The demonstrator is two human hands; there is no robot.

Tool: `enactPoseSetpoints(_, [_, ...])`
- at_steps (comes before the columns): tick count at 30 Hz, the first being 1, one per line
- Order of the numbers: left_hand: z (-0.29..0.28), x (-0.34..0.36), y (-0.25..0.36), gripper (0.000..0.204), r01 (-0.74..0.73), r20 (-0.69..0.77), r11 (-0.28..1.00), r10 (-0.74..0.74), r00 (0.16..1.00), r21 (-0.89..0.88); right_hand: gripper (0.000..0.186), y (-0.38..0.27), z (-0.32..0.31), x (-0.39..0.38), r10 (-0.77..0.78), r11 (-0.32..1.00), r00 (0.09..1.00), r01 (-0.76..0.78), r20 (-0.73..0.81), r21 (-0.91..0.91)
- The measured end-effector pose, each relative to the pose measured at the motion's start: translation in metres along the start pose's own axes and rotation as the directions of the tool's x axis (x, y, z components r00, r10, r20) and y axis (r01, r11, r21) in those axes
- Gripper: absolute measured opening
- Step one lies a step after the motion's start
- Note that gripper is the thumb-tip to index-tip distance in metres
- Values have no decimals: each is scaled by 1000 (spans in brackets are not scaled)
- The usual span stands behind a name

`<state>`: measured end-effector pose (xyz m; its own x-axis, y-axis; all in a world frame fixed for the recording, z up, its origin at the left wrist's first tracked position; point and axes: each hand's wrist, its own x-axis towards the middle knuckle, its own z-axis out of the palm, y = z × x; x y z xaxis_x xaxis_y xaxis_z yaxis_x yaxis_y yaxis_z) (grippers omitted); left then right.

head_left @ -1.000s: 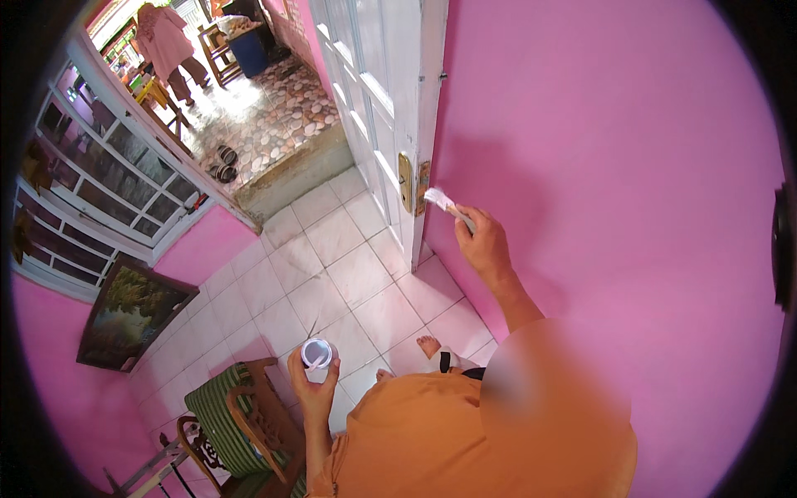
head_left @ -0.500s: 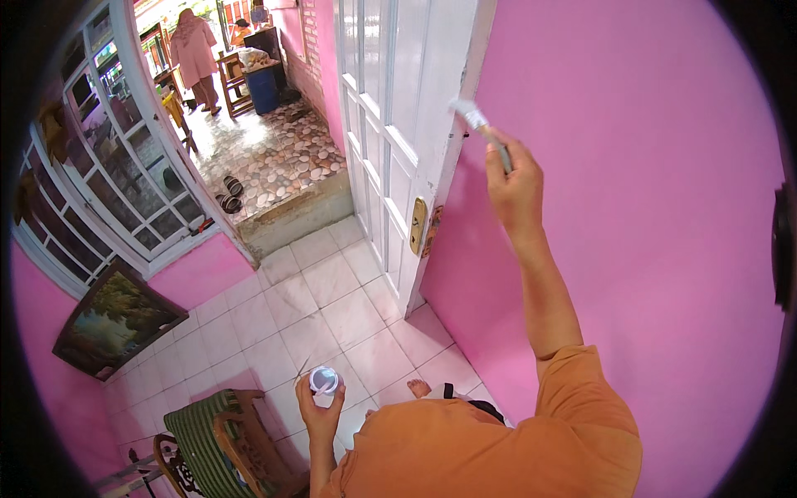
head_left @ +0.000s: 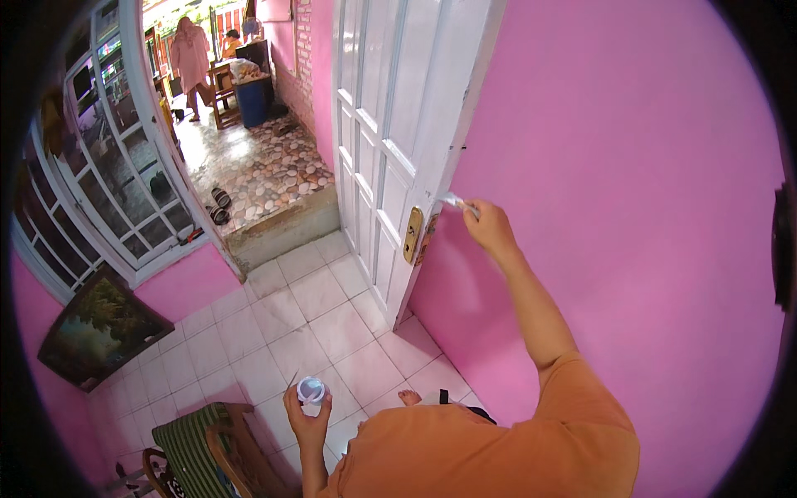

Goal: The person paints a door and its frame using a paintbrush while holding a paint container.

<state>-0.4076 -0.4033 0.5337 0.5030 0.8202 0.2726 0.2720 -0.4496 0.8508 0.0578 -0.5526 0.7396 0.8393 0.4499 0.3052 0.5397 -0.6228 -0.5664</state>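
Note:
My right hand (head_left: pixel 491 229) is raised against the pink wall (head_left: pixel 614 216) and grips a small paintbrush (head_left: pixel 455 202), whose tip touches the wall right beside the white door frame (head_left: pixel 452 158), level with the brass lock plate (head_left: pixel 413 235). My left hand (head_left: pixel 305 415) is held low near my body and holds a small round white cup (head_left: pixel 312 388), open side up. The white panelled door (head_left: pixel 378 133) stands open to the left of the brush.
A framed landscape picture (head_left: pixel 100 325) leans on the left wall. A wooden chair with a green striped cushion (head_left: pixel 199 448) stands at my lower left. Sandals (head_left: pixel 219 205) lie on the pebbled porch outside, where a person (head_left: pixel 191 58) stands by a table and blue bin (head_left: pixel 252 100).
My right hand with the brush went up along the door frame, then came back down to lock height. The left hand kept the cup low. My view tilted upward toward the doorway.

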Motion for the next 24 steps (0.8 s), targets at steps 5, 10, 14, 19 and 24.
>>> enactPoseSetpoints(5, [-4,2,8,48,-38,-20,999,37,999,-25,33,-65,-72,42,-91,995,987,94,-129,15])
enactPoseSetpoints(10, [1,-1,1,58,-9,15,1000,9,1000,-15,33,-96,-133,60,-212,957,909,268,-360,115])
enactPoseSetpoints(14, [3,-2,1,56,-21,40,1000,21,999,-17,32,-105,-131,59,-188,923,838,329,-513,199])
enactPoseSetpoints(19, [1,-1,5,56,-70,-31,996,68,997,-60,29,-57,-64,36,-196,968,912,239,-361,77])
enactPoseSetpoints(24, [-11,-10,-14,57,27,-78,999,-30,996,-32,29,-39,-1,-53,-118,978,989,131,-89,162])
